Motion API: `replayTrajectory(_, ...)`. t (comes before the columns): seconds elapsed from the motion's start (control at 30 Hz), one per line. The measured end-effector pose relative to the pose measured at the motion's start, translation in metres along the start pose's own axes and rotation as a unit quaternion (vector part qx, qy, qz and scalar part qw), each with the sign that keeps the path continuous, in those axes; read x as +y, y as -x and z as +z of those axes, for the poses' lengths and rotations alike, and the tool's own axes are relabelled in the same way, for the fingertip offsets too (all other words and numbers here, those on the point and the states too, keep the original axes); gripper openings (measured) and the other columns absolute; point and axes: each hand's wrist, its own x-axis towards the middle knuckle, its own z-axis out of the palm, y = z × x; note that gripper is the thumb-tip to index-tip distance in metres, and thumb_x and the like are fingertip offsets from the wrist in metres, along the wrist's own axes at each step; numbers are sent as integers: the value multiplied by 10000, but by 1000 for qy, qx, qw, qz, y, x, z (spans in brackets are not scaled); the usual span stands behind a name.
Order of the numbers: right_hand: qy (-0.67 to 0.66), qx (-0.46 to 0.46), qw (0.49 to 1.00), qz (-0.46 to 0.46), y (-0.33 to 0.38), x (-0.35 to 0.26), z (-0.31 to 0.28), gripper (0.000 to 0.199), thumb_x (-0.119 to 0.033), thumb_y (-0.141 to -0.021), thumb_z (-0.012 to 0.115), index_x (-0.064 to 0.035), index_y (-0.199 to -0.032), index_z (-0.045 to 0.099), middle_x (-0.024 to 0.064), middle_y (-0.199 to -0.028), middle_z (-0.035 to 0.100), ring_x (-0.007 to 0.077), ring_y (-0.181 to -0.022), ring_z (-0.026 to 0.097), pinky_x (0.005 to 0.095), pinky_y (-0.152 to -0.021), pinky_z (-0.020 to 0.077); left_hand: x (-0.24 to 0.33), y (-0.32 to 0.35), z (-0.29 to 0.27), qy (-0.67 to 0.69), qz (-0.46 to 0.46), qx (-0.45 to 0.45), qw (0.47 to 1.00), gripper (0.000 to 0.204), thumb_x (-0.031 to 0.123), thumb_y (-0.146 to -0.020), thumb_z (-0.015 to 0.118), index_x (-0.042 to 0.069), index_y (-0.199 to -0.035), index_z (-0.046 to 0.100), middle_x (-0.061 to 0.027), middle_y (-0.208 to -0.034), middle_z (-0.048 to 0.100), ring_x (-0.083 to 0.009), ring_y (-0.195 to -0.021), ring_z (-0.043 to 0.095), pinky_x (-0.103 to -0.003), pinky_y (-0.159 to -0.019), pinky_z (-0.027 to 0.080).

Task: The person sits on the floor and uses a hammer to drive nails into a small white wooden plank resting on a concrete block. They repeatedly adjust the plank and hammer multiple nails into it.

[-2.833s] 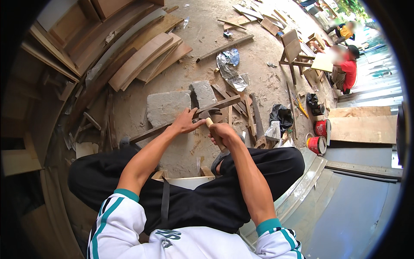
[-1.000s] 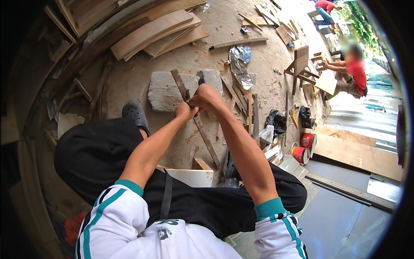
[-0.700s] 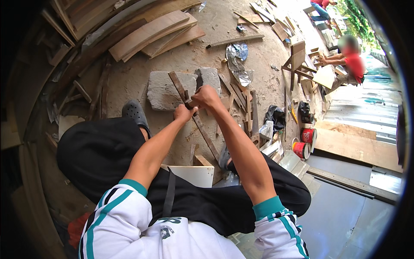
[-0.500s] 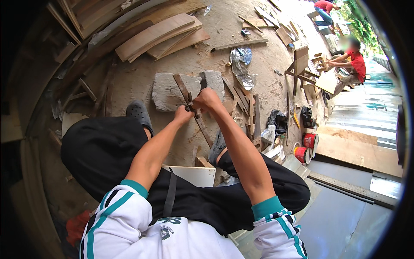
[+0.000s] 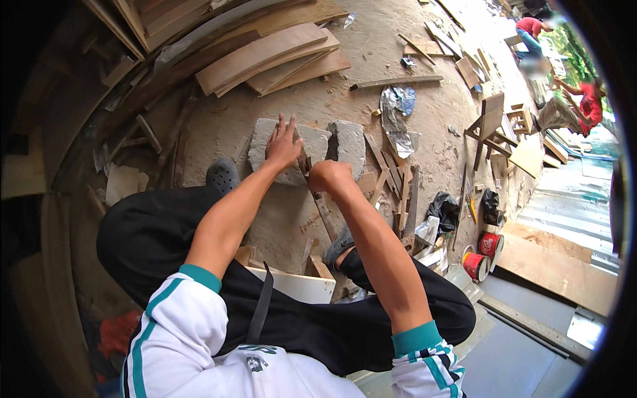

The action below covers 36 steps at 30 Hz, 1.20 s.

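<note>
- Head view looks down on a dusty concrete floor [image 5: 371, 113] in an open workshop, curved planks [image 5: 272, 56] stacked at the far side.
- Wooden strip [image 5: 325, 215] lies across a grey stone slab [image 5: 265, 142]; its long axis runs from the slab toward the person's feet.
- Left hand [image 5: 284, 142] presses flat on the slab, fingers spread apart.
- Right hand [image 5: 330, 177] is closed in a fist at the strip's upper end.
- Second stone [image 5: 348, 142], crumpled foil [image 5: 397, 116] and red tins [image 5: 483, 255] lie to the right.
</note>
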Motion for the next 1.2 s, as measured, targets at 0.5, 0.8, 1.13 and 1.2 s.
replayTrajectory(0.5, -132, 210, 964, -95, 13, 19, 44, 181, -81, -750, 580, -3, -834, 720, 239, -828, 685, 383, -806, 691, 441, -712, 561, 10, -6, 1, -203, -52, -88, 974, 770, 452, -914, 526, 237, -1536, 127, -45, -1607, 58, -393, -1437, 162, -629, -1112, 100)
replayTrajectory(0.8, -140, 234, 955, -120, 8, 30, 38, 512, -265, -888, 484, 29, -1306, 448, 259, -1288, 535, 411, -1248, 480, 537, -1008, 394, -6, 20, -7, -32, 210, 27, 977, 541, 170, -825, 573, 86, -1347, 460, -165, -1426, 422, -347, -1333, 378, -454, -1103, 295)
replayTrajectory(1.13, -83, 21, 980, -181, -35, 38, -2, 942, -717, -894, 332, -31, -1510, 141, 197, -1541, 234, 369, -1430, 203, 477, -1150, 199, 75, 91, 42, 306, 137, 16, 942, 449, 258, -680, 778, -4, -1013, 631, -174, -883, 674, -340, -892, 656, -385, -785, 514)
replayTrajectory(1.2, -180, -39, 958, -221, -25, 41, -20, 903, -708, -907, 344, -21, -1485, 248, 209, -1476, 369, 337, -1376, 344, 388, -1122, 282, 80, 91, 28, 328, 117, -30, 937, 439, 254, -693, 773, -3, -1017, 626, -164, -889, 677, -330, -886, 661, -383, -787, 514)
